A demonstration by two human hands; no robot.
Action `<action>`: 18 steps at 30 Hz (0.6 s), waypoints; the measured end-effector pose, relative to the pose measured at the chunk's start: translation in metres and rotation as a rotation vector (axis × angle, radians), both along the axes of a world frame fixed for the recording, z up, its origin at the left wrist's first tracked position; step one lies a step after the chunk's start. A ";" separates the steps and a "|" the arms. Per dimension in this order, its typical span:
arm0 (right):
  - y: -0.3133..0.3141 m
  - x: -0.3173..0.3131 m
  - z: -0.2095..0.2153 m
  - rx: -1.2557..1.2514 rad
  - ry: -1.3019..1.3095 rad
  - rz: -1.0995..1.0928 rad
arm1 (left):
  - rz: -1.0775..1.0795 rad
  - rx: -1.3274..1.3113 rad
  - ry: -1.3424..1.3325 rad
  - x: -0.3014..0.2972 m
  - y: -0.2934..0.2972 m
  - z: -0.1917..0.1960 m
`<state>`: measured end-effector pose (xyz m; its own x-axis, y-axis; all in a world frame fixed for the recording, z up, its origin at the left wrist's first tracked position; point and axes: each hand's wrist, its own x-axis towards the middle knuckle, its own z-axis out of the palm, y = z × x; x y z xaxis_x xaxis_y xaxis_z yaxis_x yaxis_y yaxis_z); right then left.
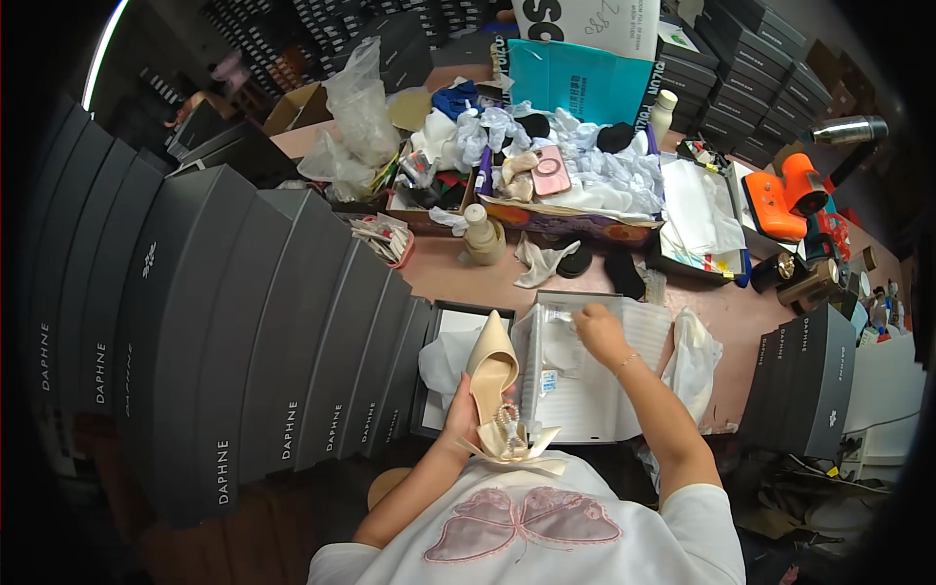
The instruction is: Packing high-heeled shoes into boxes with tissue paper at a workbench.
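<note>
- Nearest the camera is a white shirt with a pink butterfly on the front, both forearms reaching out from it over the pink tabletop.
- Left hand is closed around the heel end of a cream pointed shoe, toe aimed away; a jewelled ornament and a ribbon bow hang at the back strap.
- Right hand has its fingers pinched on white wrapping paper inside an open white shoebox just beside the shoe.
- An open dark lid with tissue in it lies under the shoe, at the left of the white box.
- Judging by this, the shoe is out of the box and in hand, while the paper is only being sorted; nothing is wrapped or closed yet, and I cannot tell where the second shoe is.
- Stacked dark grey shoeboxes fill the left side, more stand at right.
- Further back lie a cluttered carton of rags and paper, a small beige bottle and an orange heat gun.
</note>
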<state>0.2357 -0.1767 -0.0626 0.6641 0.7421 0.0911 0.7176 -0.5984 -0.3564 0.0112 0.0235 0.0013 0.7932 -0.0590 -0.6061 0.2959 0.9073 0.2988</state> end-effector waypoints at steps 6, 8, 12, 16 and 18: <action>0.021 -0.117 0.089 0.545 1.095 -0.330 | 0.123 0.117 -0.014 0.014 -0.023 0.004; 0.028 -0.138 0.069 0.654 1.156 -0.355 | 0.073 0.193 -0.045 0.015 -0.029 -0.002; 0.017 -0.135 0.097 0.544 0.428 0.014 | 0.011 0.214 -0.016 0.023 -0.020 0.008; 0.016 -0.130 0.101 -0.011 0.172 0.103 | -0.045 0.118 -0.004 0.026 -0.022 0.026; 0.019 -0.132 0.097 0.051 0.023 0.106 | -0.034 0.154 -0.007 0.022 -0.028 0.025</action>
